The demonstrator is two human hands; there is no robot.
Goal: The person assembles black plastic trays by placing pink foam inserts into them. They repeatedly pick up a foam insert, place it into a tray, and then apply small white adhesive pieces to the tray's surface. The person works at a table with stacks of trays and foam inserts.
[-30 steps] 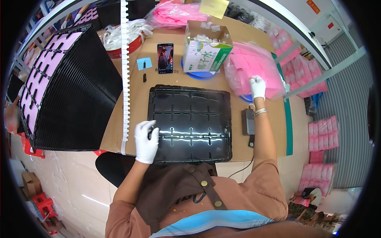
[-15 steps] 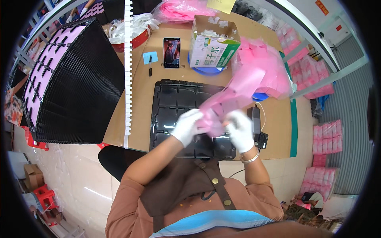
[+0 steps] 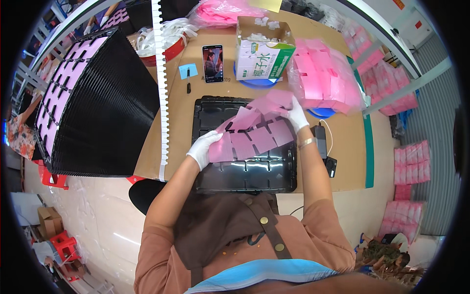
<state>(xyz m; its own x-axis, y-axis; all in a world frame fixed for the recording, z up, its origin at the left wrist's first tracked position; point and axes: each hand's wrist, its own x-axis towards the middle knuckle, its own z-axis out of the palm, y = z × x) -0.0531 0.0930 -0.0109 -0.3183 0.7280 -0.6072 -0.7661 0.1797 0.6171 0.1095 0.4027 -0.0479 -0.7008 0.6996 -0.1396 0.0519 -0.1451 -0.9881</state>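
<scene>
Pink slotted sheet (image 3: 264, 140) is held raised above the black tray (image 3: 240, 177), which lies on the cardboard-covered table (image 3: 347, 169) before the person. The gloved left hand (image 3: 202, 151) has its thumb and fingers closed on the sheet's left end. The gloved right hand (image 3: 296, 116) grips the upper right part, fingertips partly hidden by the material. The near row of panels hangs fairly flat; the far portion is folded and bunched, and whether one layer or several are held cannot be determined. Further pink sheets lie in a clear bag (image 3: 327, 81) beyond the right hand. A white and green carton (image 3: 264, 61) stands beyond the tray.

In this inspector's judgement, the step in hand is spreading the sheet between both hands. The next move calls for an even, gentle pull that opens the fold without tearing the slots.
</scene>
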